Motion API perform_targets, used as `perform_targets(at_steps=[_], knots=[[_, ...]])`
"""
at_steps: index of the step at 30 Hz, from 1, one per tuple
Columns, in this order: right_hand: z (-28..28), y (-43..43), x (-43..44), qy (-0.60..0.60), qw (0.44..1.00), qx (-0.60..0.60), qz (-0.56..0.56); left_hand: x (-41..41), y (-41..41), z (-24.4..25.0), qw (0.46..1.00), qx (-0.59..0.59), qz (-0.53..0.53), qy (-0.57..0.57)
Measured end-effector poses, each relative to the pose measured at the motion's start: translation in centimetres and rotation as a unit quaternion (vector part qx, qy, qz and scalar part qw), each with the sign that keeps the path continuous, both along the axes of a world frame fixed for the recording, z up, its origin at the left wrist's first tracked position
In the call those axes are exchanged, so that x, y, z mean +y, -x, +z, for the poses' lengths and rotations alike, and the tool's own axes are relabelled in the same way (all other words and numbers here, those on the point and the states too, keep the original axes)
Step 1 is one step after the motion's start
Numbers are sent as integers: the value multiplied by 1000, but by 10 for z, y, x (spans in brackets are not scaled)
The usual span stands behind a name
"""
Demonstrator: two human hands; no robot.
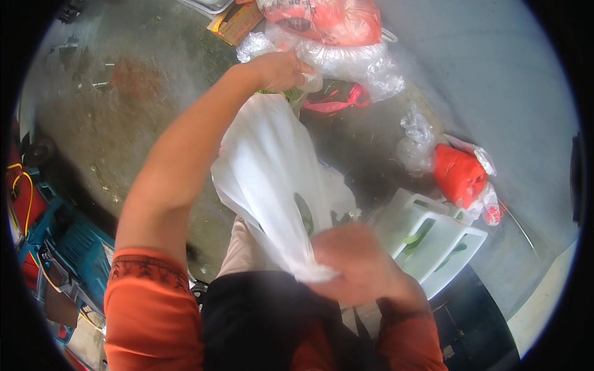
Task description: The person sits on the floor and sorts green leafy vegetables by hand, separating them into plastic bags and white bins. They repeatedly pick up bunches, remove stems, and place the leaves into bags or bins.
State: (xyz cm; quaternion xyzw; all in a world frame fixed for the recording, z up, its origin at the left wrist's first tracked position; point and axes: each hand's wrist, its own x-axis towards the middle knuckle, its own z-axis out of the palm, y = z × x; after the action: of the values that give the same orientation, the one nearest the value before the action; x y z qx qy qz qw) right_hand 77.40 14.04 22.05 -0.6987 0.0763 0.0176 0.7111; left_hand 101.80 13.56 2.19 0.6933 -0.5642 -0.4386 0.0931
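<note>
A large white plastic bag (269,153) hangs stretched in front of my body, with green leaves faintly visible through its side. My right hand (348,259) is closed around a bunched corner of the bag near my waist and is slightly blurred. At the bag's far end, my left hand (283,69) grips gathered thin plastic, with leafy greens (290,95) showing just under it. Past that hand lie crumpled clear plastic bags (343,60) and a pink plastic strip (338,103).
White plastic bins (448,248) with green leaves stand at right, near a red plastic bundle (459,174). A big red bag (329,21) and a cardboard box (236,23) lie at the top. A teal plastic crate (79,250) is at left on the wet floor (93,139).
</note>
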Motion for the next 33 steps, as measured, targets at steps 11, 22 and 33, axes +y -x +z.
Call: perform_targets(at_steps=[11,22,33], knots=[[-110,-60,1,-20,963,156,-218,46,-16,22,995,78,-14,58],[-201,-76,-42,312,926,19,-212,34,21,40,979,25,131,155],[-147,-132,-67,11,894,224,-388,188,42,-117,666,83,737,85]])
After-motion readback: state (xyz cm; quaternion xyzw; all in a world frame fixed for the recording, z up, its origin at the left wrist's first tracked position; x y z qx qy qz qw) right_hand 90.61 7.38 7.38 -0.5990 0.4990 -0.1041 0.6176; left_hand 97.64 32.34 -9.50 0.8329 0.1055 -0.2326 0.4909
